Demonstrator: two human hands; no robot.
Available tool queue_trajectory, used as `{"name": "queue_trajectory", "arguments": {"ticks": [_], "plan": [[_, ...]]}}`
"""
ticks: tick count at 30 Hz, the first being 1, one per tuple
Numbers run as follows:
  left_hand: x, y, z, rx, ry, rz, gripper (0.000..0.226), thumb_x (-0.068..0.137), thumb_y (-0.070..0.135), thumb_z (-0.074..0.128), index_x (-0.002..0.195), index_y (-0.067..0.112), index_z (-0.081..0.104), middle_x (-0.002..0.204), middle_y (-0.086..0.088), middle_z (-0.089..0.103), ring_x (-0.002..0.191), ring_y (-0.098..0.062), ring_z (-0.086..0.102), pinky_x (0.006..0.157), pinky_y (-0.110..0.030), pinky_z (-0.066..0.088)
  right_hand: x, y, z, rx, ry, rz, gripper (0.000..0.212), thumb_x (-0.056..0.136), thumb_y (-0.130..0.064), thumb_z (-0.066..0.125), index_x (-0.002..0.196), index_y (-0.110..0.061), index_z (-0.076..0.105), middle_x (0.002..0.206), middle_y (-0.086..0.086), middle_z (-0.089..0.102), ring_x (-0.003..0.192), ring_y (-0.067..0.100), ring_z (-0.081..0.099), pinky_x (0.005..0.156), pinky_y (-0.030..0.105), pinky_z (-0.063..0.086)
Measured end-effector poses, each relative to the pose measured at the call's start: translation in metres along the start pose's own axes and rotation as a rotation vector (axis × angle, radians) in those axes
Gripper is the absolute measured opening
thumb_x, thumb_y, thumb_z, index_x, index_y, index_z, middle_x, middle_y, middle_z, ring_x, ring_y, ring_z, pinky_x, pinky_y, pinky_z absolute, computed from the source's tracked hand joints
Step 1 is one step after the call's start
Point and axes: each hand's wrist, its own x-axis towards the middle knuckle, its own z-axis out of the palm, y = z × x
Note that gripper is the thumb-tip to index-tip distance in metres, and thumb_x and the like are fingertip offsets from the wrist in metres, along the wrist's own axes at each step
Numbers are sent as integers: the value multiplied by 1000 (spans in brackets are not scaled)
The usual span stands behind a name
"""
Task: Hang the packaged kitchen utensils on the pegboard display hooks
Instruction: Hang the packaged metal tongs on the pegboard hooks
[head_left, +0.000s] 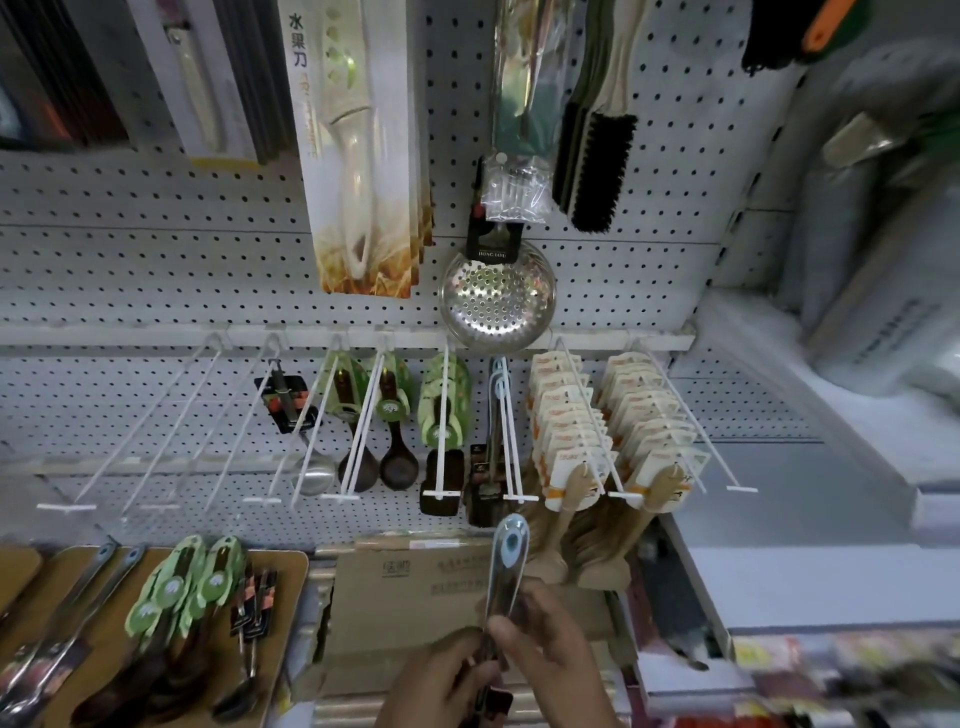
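Both hands hold one metal utensil (506, 566) at the bottom centre; its handle end has a hanging hole and points up toward the hooks. My left hand (441, 680) grips its lower part, and my right hand (550, 639) pinches the handle higher up. Its working end is hidden behind my hands. Just above the handle tip is a white pegboard hook (511, 431) carrying similar metal utensils. The white pegboard (156, 260) fills the view.
Empty hooks (145, 431) stick out at the left. Other hooks carry dark ladles (395, 457), green-carded spoons (447, 405) and wooden spoons (571, 426). A wooden tray (291, 571) at lower left holds loose utensils. A cardboard box (405, 587) sits below the hooks. A skimmer (496, 296) hangs above.
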Motion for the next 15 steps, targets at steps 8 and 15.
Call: {"name": "queue_trajectory", "arguments": {"ticks": [8, 15], "plan": [[19, 5, 11, 88, 14, 37, 24, 79, 55, 62, 96, 40, 69, 96, 21, 74, 89, 4, 70, 89, -30, 57, 9, -7, -8, -139, 126, -91, 24, 92, -1, 62, 82, -23, 67, 74, 3, 68, 70, 14, 63, 62, 29, 50], [21, -14, 3, 133, -46, 11, 9, 89, 27, 69, 89, 37, 69, 88, 14, 74, 82, -5, 70, 83, -31, 57, 22, -4, -4, -255, 125, -125, 38, 93, -7, 63, 68, -33, 50, 58, -16, 48, 59, -2, 42, 59, 14, 32]]}}
